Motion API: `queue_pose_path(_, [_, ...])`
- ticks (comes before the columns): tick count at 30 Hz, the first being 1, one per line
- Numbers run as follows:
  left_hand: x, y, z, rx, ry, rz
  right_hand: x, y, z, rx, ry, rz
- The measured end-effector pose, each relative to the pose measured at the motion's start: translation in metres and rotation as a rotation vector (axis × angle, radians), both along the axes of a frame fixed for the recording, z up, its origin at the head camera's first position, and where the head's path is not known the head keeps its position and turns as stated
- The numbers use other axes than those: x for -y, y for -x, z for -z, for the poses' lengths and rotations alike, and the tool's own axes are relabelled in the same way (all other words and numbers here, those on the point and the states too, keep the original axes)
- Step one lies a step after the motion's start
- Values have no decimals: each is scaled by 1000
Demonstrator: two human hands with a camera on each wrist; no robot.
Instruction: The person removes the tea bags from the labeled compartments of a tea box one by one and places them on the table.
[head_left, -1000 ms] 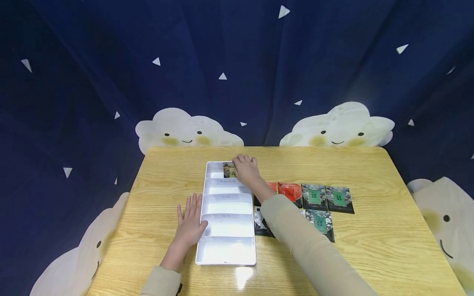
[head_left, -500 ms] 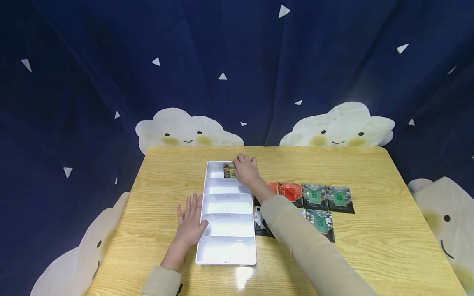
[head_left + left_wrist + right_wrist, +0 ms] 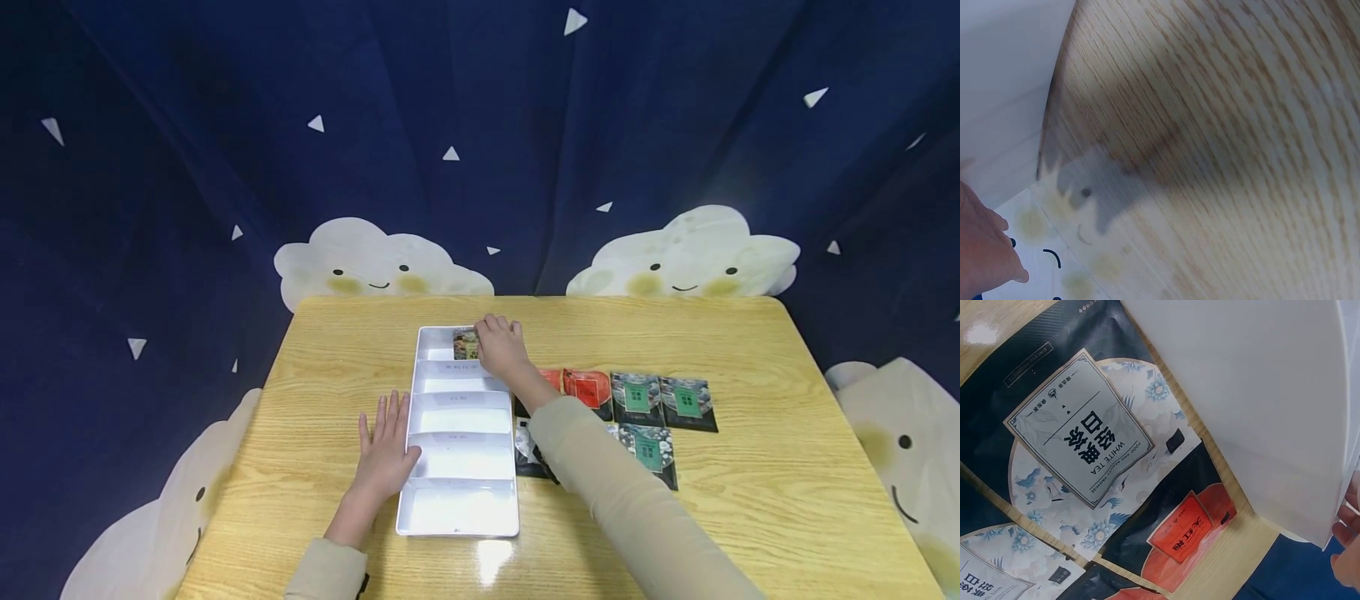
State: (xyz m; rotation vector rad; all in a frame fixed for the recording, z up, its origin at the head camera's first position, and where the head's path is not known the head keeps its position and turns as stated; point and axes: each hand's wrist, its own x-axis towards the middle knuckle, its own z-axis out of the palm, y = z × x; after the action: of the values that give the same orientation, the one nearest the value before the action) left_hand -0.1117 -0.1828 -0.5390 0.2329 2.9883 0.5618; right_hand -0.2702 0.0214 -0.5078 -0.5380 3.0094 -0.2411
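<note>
A long white tray with several compartments stands on the wooden table. My left hand lies flat at its left side, fingers spread, thumb reaching over the rim. In the far compartment sits a dark tea packet with a yellowish label. My right hand is over that compartment's right end, fingers curled, gripping the packet at its right edge; the fingertips are mostly hidden from above. In the right wrist view the right-hand fingers bend close to the end of the tray wall.
Right of the tray lie red tea packets, green-labelled packets and white tea packets, some partly covered by the right arm. A dark blue curtain with printed clouds hangs behind the table.
My right hand has shifted very slightly to the right, showing a little more of the packet. The left hand and the tray have stayed in place.
</note>
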Motion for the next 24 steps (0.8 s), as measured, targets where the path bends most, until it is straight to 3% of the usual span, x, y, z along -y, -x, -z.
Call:
queue_pose_path(7, [1, 0, 1, 13, -10, -7, 1, -1, -3, -8, 30, -26])
queue_pose_path(24, [-1, 0, 0, 23, -9, -22, 5, -1, -3, -30, -43, -136])
